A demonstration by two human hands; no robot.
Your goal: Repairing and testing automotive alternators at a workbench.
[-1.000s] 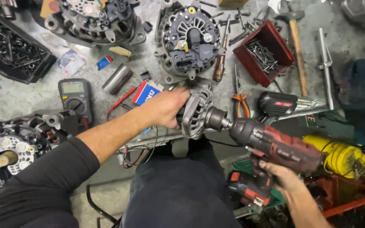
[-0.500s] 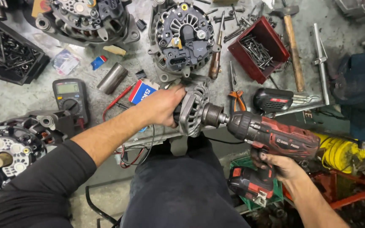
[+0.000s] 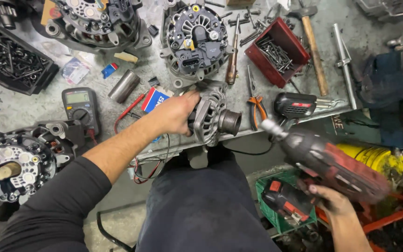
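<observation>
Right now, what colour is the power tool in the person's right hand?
The impact driver is red and black, blurred but clear enough in the head view.

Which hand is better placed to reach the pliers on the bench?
Left, probably. The left hand grips the alternator beside the pliers; the right hand is low, off the bench, holding the impact driver.

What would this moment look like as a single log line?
left hand: grips alternator at bench edge | right hand: holds red impact driver | driver tip: apart from pulley | nearby: orange pliers, multimeter
</observation>
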